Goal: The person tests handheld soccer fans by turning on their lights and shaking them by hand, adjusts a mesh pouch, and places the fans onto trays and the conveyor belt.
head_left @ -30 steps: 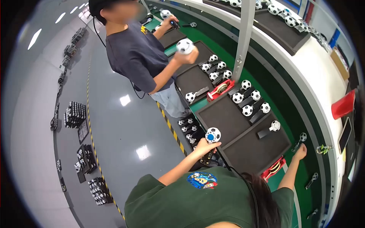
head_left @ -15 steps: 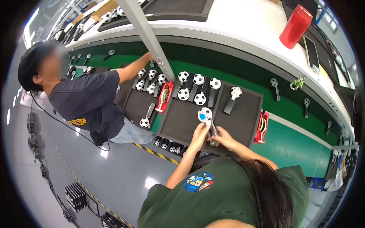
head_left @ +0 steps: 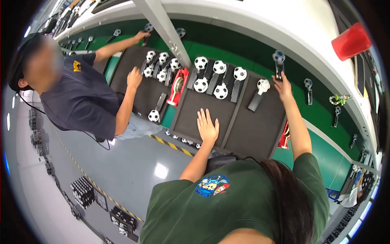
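l hand (head_left: 208,129) flat open, empty, above dark grey tray (head_left: 191,110); 5 black-handled football-headed pcs (head_left: 219,67) already in there. r hand (head_left: 285,87) part open at silvery-black football-headed pc (head_left: 278,57) on green belt (head_left: 255,61), hold prob. loose, can't tell. more untrayed alongside.

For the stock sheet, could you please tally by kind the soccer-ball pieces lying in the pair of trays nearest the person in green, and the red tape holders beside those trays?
Soccer-ball pieces: 6
Red tape holders: 2
Total: 8
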`<action>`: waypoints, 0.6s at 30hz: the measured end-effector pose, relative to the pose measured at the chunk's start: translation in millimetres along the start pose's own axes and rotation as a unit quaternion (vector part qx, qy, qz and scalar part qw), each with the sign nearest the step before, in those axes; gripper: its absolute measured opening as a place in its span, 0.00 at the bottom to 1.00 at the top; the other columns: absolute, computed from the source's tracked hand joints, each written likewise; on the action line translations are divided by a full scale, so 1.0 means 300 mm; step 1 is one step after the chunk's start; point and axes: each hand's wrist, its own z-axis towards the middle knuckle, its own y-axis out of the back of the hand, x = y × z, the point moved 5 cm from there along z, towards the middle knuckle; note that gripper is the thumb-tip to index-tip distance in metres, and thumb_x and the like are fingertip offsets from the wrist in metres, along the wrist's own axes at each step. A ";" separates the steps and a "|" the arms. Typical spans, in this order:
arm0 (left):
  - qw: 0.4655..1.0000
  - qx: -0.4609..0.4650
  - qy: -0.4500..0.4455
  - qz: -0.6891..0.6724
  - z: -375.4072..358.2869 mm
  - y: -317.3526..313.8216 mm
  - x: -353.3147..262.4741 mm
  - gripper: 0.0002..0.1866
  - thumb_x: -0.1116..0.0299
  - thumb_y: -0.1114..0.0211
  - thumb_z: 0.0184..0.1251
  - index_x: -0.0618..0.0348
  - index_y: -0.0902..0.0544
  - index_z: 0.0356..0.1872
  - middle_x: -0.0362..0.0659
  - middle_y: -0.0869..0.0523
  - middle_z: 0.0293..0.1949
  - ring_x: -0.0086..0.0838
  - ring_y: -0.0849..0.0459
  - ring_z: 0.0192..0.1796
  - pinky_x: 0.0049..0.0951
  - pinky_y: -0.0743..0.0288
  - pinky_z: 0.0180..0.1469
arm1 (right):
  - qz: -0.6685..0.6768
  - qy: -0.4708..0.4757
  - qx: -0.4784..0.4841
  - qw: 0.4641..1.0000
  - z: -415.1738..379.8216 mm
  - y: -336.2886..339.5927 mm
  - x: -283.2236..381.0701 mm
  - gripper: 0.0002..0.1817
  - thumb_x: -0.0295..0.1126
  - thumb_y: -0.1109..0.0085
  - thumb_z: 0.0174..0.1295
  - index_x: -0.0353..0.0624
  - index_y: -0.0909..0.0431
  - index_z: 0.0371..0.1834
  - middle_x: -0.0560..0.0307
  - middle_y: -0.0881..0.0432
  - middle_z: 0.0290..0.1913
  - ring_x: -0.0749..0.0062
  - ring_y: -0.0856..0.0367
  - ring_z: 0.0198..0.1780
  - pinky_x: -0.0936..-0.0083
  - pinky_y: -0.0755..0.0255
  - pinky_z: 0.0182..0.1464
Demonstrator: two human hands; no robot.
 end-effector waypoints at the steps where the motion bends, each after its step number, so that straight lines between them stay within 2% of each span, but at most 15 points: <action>1: 1.000 0.006 0.006 0.003 -0.007 -0.001 0.006 0.35 0.57 0.45 0.64 0.63 0.41 0.69 0.55 0.46 0.73 0.50 0.49 0.75 0.43 0.50 0.72 | -0.072 0.012 -0.054 0.996 0.035 0.060 -0.037 0.20 0.49 0.43 0.62 0.43 0.21 0.46 0.58 0.16 0.38 0.77 0.22 0.39 0.85 0.35 0.48; 2: 1.000 0.006 0.005 0.005 -0.004 -0.001 0.008 0.35 0.57 0.44 0.64 0.63 0.41 0.69 0.55 0.46 0.73 0.49 0.49 0.75 0.43 0.50 0.72 | -0.143 0.028 -0.108 0.983 0.060 0.100 -0.077 0.19 0.47 0.42 0.62 0.43 0.21 0.45 0.57 0.16 0.37 0.75 0.21 0.39 0.85 0.34 0.48; 3: 1.000 0.005 0.005 0.005 0.002 -0.001 0.007 0.35 0.57 0.44 0.64 0.63 0.41 0.69 0.55 0.46 0.73 0.49 0.49 0.75 0.43 0.50 0.72 | -0.146 0.025 -0.107 0.983 0.051 0.104 -0.143 0.19 0.47 0.42 0.62 0.43 0.21 0.45 0.57 0.16 0.37 0.75 0.21 0.39 0.85 0.34 0.48; 5: 1.000 0.005 0.008 0.004 0.006 -0.003 0.004 0.35 0.57 0.44 0.64 0.63 0.41 0.69 0.55 0.45 0.72 0.49 0.49 0.75 0.43 0.50 0.72 | -0.276 0.248 -0.174 0.912 -0.078 0.131 -0.204 0.14 0.40 0.44 0.64 0.40 0.21 0.42 0.56 0.17 0.37 0.73 0.21 0.38 0.82 0.30 0.47; 6: 1.000 0.007 0.014 0.004 0.007 -0.006 0.005 0.35 0.57 0.44 0.64 0.63 0.41 0.69 0.55 0.45 0.72 0.49 0.49 0.75 0.43 0.50 0.72 | -0.285 0.273 -0.169 0.903 -0.170 0.119 -0.243 0.10 0.33 0.46 0.65 0.38 0.22 0.41 0.55 0.17 0.35 0.72 0.21 0.36 0.79 0.28 0.44; 7: 1.000 0.005 0.014 0.003 0.008 -0.008 0.007 0.35 0.58 0.44 0.63 0.63 0.41 0.69 0.55 0.45 0.72 0.49 0.49 0.75 0.43 0.50 0.72 | -0.278 0.276 -0.149 0.908 -0.273 0.103 -0.275 0.08 0.31 0.47 0.65 0.39 0.21 0.40 0.55 0.18 0.32 0.74 0.22 0.31 0.81 0.29 0.38; 9: 1.000 0.002 0.013 0.003 0.005 -0.008 0.008 0.35 0.58 0.44 0.63 0.63 0.40 0.69 0.55 0.45 0.72 0.49 0.49 0.75 0.43 0.50 0.72 | -0.215 0.139 -0.126 0.958 -0.445 0.116 -0.395 0.08 0.31 0.47 0.65 0.40 0.21 0.40 0.56 0.20 0.27 0.77 0.24 0.27 0.83 0.31 0.33; 10: 1.000 -0.001 0.011 0.002 0.004 -0.008 0.008 0.35 0.58 0.44 0.63 0.63 0.40 0.69 0.56 0.45 0.72 0.49 0.49 0.75 0.43 0.50 0.72 | -0.218 0.138 -0.124 0.958 -0.537 0.118 -0.432 0.08 0.31 0.47 0.65 0.40 0.21 0.40 0.56 0.20 0.27 0.77 0.24 0.27 0.83 0.31 0.33; 12: 1.000 -0.001 0.014 0.007 0.003 -0.023 0.015 0.35 0.58 0.44 0.63 0.63 0.41 0.69 0.55 0.45 0.72 0.49 0.49 0.75 0.43 0.50 0.72 | -0.224 0.086 -0.033 0.970 -0.701 0.102 -0.523 0.08 0.28 0.49 0.62 0.40 0.21 0.39 0.59 0.22 0.22 0.82 0.31 0.21 0.87 0.39 0.24; 13: 1.000 -0.003 0.012 0.011 0.000 -0.031 0.020 0.35 0.58 0.44 0.64 0.63 0.41 0.69 0.55 0.45 0.73 0.49 0.49 0.75 0.43 0.50 0.72 | -0.213 0.013 0.012 0.977 -0.782 0.093 -0.549 0.08 0.28 0.50 0.61 0.41 0.21 0.39 0.59 0.21 0.23 0.83 0.32 0.20 0.88 0.41 0.22; 15: 1.000 -0.007 0.007 0.018 -0.011 -0.042 0.024 0.35 0.57 0.45 0.64 0.64 0.41 0.69 0.55 0.46 0.73 0.48 0.49 0.75 0.43 0.50 0.72 | -0.242 -0.053 0.064 0.967 -0.864 0.143 -0.653 0.08 0.28 0.50 0.62 0.41 0.21 0.40 0.58 0.20 0.24 0.82 0.31 0.19 0.88 0.38 0.23; 16: 1.000 -0.007 0.007 0.017 -0.013 -0.043 0.023 0.35 0.57 0.45 0.64 0.64 0.41 0.69 0.55 0.46 0.73 0.48 0.49 0.75 0.43 0.50 0.72 | -0.243 -0.052 0.063 0.967 -0.874 0.157 -0.651 0.08 0.28 0.50 0.62 0.41 0.21 0.40 0.58 0.20 0.24 0.82 0.31 0.19 0.88 0.38 0.23; 18: 1.000 -0.011 0.000 0.014 -0.011 -0.040 0.023 0.36 0.56 0.46 0.65 0.66 0.43 0.70 0.56 0.47 0.73 0.48 0.49 0.75 0.43 0.51 0.72 | -0.183 -0.119 0.079 0.973 -0.880 0.177 -0.654 0.09 0.30 0.49 0.63 0.40 0.21 0.40 0.57 0.20 0.24 0.81 0.29 0.19 0.88 0.36 0.24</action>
